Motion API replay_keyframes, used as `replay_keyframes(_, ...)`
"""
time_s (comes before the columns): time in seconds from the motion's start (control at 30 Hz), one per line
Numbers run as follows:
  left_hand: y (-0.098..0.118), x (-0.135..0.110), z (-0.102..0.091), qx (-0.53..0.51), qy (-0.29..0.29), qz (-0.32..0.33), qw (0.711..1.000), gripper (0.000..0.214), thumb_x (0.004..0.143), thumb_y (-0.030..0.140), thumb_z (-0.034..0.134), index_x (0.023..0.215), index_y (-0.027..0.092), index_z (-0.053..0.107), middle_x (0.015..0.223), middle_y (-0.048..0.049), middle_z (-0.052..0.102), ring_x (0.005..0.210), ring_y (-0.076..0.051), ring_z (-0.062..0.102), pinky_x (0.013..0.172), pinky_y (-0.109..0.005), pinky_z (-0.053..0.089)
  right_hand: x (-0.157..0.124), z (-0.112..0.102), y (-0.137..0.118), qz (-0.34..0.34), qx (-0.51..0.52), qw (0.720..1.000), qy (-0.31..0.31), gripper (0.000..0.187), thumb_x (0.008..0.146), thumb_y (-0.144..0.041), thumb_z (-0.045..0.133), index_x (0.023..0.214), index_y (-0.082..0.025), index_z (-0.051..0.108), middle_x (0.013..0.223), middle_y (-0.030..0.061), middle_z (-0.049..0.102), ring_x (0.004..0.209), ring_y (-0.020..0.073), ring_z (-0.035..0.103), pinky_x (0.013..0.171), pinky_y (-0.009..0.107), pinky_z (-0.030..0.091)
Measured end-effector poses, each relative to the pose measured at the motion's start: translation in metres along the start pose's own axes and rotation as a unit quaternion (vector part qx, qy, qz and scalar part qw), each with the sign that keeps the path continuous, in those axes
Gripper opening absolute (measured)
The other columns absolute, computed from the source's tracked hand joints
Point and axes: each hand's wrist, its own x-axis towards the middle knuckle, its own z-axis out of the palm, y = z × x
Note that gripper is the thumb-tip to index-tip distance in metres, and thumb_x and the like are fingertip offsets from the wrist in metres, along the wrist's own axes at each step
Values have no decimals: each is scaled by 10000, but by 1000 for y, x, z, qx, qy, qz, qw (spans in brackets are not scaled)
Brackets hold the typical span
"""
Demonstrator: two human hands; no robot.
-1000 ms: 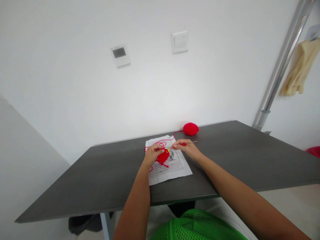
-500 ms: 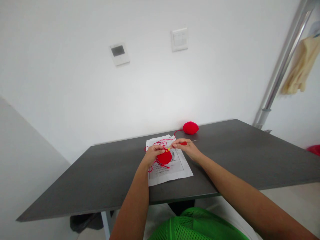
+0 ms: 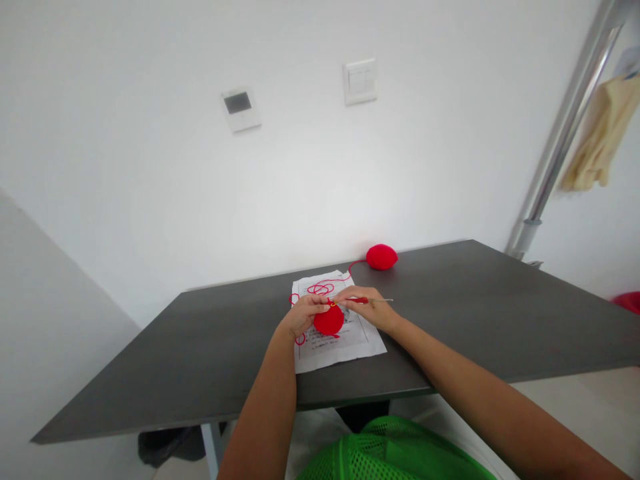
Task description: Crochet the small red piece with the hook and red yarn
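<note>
My left hand [image 3: 300,315] pinches a small round red crochet piece [image 3: 329,321] over a printed paper sheet [image 3: 340,340]. My right hand [image 3: 367,308] is closed round a thin crochet hook [image 3: 370,301] with a red grip, its tip at the top edge of the piece. Loose red yarn [image 3: 320,289] loops across the top of the sheet and runs to a red yarn ball [image 3: 381,257] at the far edge of the dark grey table [image 3: 200,360].
A green mesh basket [image 3: 395,453] sits below the table's near edge, between my arms. A metal pole [image 3: 560,140] with pale gloves [image 3: 600,140] hanging stands at the right. A wall switch [image 3: 360,82] and a small panel [image 3: 240,110] are on the white wall.
Both hands have dropped a little toward me. The hook has come down level with the piece's top edge, and the red piece now shows more fully.
</note>
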Motion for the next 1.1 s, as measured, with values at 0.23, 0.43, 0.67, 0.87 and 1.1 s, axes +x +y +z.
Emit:
replay_keyframes(0.23, 1, 0, 3, 0, 11, 17, 1000, 261, 528, 179, 767, 746, 106, 645, 700, -52, 670, 607, -136, 601, 616, -248, 437, 0, 0, -2, -17, -63, 997, -38, 225, 852, -322, 508, 995, -226, 652, 1006, 65, 664, 965, 189, 594, 888, 346, 457)
replay_keyframes(0.43, -1, 3, 4, 17, 0, 21, 1000, 274, 518, 192, 765, 756, 105, 660, 696, -47, 667, 608, -135, 599, 614, -247, 432, 1, 1, 0, -27, -76, 996, -38, 191, 829, -305, 540, 928, -206, 669, 929, 71, 681, 896, 184, 616, 836, 322, 482)
replay_keyframes(0.67, 0, 6, 2, 43, 29, 41, 998, 275, 559, 257, 746, 783, 118, 666, 722, -53, 668, 633, -142, 591, 635, -258, 425, 1, 2, 1, 30, -10, 999, 14, 199, 828, -324, 545, 903, -194, 674, 903, 63, 682, 865, 195, 623, 815, 338, 472)
replay_keyframes(0.87, 2, 5, 4, 24, 34, 90, 995, 365, 586, 257, 724, 924, 131, 667, 820, -67, 666, 744, -169, 597, 718, -283, 426, 2, 2, 3, 66, 42, 996, 36, 201, 809, -346, 568, 865, -188, 679, 863, 53, 684, 837, 198, 619, 785, 329, 472)
replay_keyframes(1.1, 0, 6, 10, 20, 21, 90, 996, 530, 574, 206, 720, 1087, 153, 599, 913, -75, 671, 788, -178, 616, 725, -277, 436, 1, 5, 2, 33, 23, 999, 34, 180, 808, -334, 575, 852, -190, 674, 880, 65, 678, 855, 197, 618, 819, 346, 466)
